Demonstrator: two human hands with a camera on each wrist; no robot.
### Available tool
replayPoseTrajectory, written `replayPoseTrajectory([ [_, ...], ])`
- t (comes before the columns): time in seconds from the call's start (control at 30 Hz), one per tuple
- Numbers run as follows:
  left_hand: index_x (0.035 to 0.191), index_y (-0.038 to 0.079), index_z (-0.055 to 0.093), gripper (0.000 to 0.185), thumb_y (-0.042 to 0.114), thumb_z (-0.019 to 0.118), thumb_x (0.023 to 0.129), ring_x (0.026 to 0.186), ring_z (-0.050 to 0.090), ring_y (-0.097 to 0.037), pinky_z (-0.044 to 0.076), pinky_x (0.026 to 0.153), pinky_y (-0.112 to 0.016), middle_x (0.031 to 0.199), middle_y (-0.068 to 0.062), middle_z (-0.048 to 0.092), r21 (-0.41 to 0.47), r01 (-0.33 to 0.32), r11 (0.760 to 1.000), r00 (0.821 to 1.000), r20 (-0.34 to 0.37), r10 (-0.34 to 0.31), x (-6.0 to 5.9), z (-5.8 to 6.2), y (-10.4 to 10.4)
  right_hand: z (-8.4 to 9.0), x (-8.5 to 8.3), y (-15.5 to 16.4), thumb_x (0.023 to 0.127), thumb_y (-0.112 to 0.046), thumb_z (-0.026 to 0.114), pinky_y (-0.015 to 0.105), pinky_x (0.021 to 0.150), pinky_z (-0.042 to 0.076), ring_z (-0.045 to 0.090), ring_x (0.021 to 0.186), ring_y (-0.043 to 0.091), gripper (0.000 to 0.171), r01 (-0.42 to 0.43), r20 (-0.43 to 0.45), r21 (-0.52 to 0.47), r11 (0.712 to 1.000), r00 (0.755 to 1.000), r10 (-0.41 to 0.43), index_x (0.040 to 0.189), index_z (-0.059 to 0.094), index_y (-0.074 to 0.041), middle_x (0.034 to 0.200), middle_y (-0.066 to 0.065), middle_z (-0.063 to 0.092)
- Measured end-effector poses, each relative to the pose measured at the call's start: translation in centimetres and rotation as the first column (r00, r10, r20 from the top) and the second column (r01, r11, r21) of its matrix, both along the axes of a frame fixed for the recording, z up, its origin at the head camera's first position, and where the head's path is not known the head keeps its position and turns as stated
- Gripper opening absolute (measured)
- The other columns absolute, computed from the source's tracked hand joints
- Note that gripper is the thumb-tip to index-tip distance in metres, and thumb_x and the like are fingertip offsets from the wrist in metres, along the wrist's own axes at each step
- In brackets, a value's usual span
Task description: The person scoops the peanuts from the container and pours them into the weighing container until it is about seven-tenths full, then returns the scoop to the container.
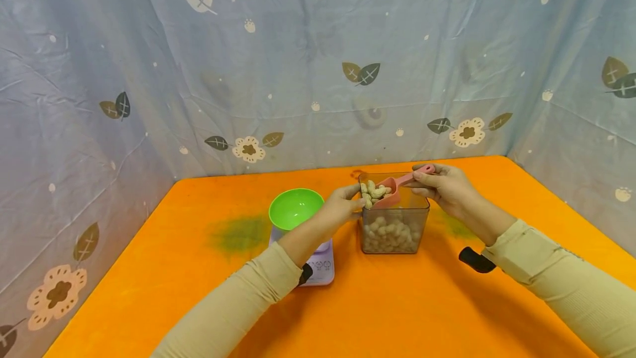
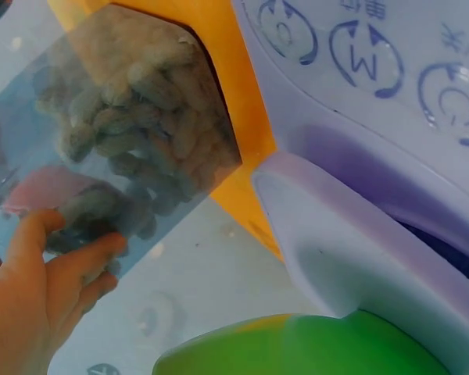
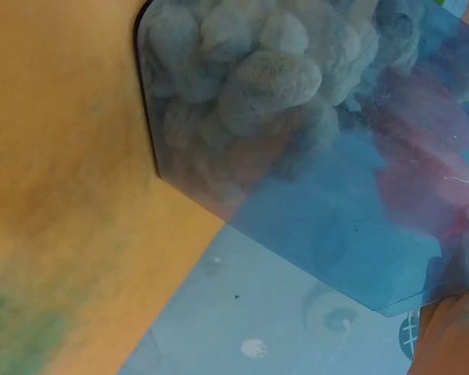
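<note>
My right hand (image 1: 444, 187) pinches the handle of a pink scoop (image 1: 392, 195) over the right side of a clear, smoky plastic container (image 1: 424, 220). The scoop tilts down to the left inside the container's mouth, with peanuts (image 1: 374, 191) at its bowl. More peanuts (image 3: 270, 82) fill the lower part, seen through the wall. My left hand (image 1: 340, 209) reaches to the container's left rim, its extended fingers (image 2: 86, 262) against that side beside the scooped peanuts. Below and left of this hand, a green bowl (image 1: 293, 209) sits on a lilac kitchen scale (image 1: 323, 272), partly hidden by my left forearm.
An orange cloth (image 1: 387, 303) covers the table, with greenish patches on it. A pale blue curtain (image 1: 298, 70) with leaf and flower prints hangs behind and at both sides. Black straps (image 1: 476, 260) show at the wrists.
</note>
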State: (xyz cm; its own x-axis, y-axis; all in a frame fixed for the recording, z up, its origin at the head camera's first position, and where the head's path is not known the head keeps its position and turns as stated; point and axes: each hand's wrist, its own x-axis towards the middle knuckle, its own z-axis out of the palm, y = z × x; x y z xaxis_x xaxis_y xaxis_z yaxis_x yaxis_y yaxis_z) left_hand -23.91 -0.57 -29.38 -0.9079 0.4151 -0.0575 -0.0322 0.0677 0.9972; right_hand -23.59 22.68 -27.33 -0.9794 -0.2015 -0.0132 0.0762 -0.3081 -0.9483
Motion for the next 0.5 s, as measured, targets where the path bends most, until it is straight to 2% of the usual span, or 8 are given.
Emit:
replayPoseTrajectory([
  [0.07,0.15,-0.008,0.024,0.052,-0.002,0.042,0.102,0.137,0.035,-0.036,0.041,0.106,-0.046,0.157,-0.021,0.021,-0.007,0.001,1.0,1.0,0.002,-0.001,0.1,0.1,0.0,0.1,-0.1,-0.2,0.099,0.0,0.052,0.02,0.069,0.057,0.07,0.077,0.011,0.011,-0.002,-0.014,0.084,0.996,1.0,0.004,0.108,0.054,0.006,0.087,0.006,0.07],
  [0.2,0.15,-0.006,0.023,0.052,-0.001,0.042,0.102,0.137,0.035,-0.037,0.04,0.107,-0.046,0.157,-0.02,0.02,-0.025,-0.004,1.0,1.0,0.005,0.005,0.2,0.2,-0.1,0.2,-0.3,-1.0,0.099,-0.002,0.052,0.019,0.069,0.057,0.069,0.077,0.008,0.033,-0.008,-0.04,0.228,0.974,0.999,0.017,0.128,0.041,0.012,0.09,0.001,0.068],
  [0.3,0.151,-0.005,0.024,0.053,0.0,0.043,0.102,0.136,0.037,-0.036,0.04,0.107,-0.046,0.158,-0.019,0.021,-0.029,-0.006,1.0,1.0,0.009,0.006,0.2,0.2,-0.2,0.3,-0.3,-1.1,0.1,-0.002,0.05,0.017,0.067,0.056,0.07,0.077,0.008,0.028,0.004,-0.031,0.155,0.988,1.0,0.001,0.124,0.042,0.01,0.087,0.003,0.07],
  [0.4,0.151,-0.004,0.024,0.053,0.0,0.043,0.102,0.137,0.036,-0.036,0.039,0.107,-0.047,0.158,-0.019,0.021,-0.028,-0.001,1.0,1.0,0.007,0.002,0.1,0.1,-0.1,0.2,-0.2,-0.9,0.1,0.0,0.049,0.016,0.063,0.056,0.07,0.075,0.011,0.011,0.016,-0.012,0.047,0.999,1.0,-0.016,0.109,0.05,0.004,0.083,0.006,0.071],
  [0.5,0.151,-0.005,0.024,0.052,-0.001,0.043,0.102,0.138,0.034,-0.037,0.039,0.107,-0.048,0.157,-0.02,0.022,-0.02,0.007,1.0,1.0,0.002,-0.007,0.0,0.0,-0.1,0.1,-0.2,-0.6,0.099,0.0,0.049,0.017,0.061,0.056,0.071,0.076,0.012,0.007,0.004,-0.002,0.012,1.0,1.0,-0.004,0.1,0.056,0.001,0.082,0.009,0.072],
])
